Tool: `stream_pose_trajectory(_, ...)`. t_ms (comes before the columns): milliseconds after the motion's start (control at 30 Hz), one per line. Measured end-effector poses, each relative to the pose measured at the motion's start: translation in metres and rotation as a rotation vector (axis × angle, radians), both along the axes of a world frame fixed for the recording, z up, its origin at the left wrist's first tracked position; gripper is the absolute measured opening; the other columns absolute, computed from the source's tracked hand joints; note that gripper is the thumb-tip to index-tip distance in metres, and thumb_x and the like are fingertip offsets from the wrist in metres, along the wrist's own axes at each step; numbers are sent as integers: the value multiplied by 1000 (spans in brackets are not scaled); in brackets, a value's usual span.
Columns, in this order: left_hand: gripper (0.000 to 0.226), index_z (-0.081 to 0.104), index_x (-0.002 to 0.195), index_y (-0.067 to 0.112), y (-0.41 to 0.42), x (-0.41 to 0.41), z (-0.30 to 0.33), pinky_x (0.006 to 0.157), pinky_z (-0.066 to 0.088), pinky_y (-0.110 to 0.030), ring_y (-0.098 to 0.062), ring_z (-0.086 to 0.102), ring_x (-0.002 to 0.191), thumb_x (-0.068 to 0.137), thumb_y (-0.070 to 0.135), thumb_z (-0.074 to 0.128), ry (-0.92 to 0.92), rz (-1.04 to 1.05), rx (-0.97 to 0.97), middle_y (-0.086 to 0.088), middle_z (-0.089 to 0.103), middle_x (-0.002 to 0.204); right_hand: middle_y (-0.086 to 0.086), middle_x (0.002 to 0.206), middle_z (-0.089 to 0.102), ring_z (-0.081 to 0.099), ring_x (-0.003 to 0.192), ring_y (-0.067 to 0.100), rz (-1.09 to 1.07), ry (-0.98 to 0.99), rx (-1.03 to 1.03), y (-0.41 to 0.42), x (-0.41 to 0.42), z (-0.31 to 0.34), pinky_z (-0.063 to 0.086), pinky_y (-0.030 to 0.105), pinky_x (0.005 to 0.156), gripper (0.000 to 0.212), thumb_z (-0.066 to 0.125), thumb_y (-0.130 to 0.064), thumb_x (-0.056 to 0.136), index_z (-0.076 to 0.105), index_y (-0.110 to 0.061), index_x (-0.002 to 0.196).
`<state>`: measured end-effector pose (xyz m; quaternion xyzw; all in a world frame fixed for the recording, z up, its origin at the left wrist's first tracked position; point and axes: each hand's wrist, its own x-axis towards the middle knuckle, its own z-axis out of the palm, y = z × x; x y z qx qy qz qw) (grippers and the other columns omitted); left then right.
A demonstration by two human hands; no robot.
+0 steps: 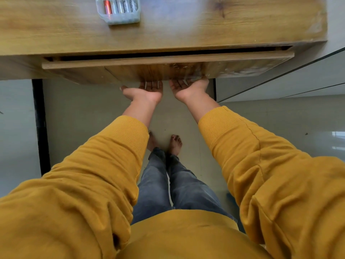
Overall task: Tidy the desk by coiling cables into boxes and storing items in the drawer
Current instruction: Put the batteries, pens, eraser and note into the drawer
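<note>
The wooden desk (186, 25) fills the top of the head view. Its drawer (168, 61) is out by a narrow gap, with a dark slit along its top edge. My left hand (143, 93) and my right hand (188, 88) are palm up under the bottom edge of the drawer front, side by side, fingers hooked beneath it and hidden there. A clear plastic box of batteries (119, 10), one red and several silver, lies on the desk top at the back left. No cable shows.
My yellow sleeves, jeans and bare feet (174, 144) stand on a pale tiled floor (84, 116) below the desk. A dark desk leg (40, 124) runs down on the left. A glass panel edge (280, 71) slants on the right.
</note>
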<state>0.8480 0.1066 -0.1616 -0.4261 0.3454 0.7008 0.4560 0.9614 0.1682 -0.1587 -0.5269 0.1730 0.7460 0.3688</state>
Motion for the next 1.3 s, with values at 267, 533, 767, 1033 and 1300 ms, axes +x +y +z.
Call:
stream_pose_trajectory(267,84,68,127,3,-22,16,7,108,52,-56,-40,70,114,100,76,34,-2,9,-26,-20,73,124,22,128,67,66,117,39,1,-4,-28,-24,12,0,53,53,107,65,40,-63,102,65,-10,131)
stream_pose_trajectory(533,84,70,124,2,-48,22,11,104,54,-61,-41,71,113,100,75,35,-50,15,-33,-20,74,123,19,124,69,70,111,37,-65,-15,-46,-55,18,7,57,51,103,60,50,-63,99,67,-13,127)
stream_pose_trajectory(767,78,67,124,3,-83,32,17,107,53,-60,-43,68,116,100,71,40,-75,-15,-34,-21,71,126,14,121,74,75,107,34,-97,-39,-55,-86,26,3,61,51,95,64,55,-65,94,70,-15,130)
stream_pose_trajectory(1033,69,68,127,6,-130,45,21,100,57,-58,-41,69,114,93,66,56,-93,-55,5,-20,71,127,16,116,74,76,103,37,-125,-63,-88,-131,46,3,61,55,93,64,61,-64,90,71,-12,126)
stream_pose_trajectory(1300,53,62,137,11,-187,64,24,118,41,-58,-40,59,125,102,48,47,11,-359,-63,-20,65,132,16,115,72,72,100,34,-104,-82,-61,-179,64,15,59,47,92,63,59,-63,91,65,-12,127)
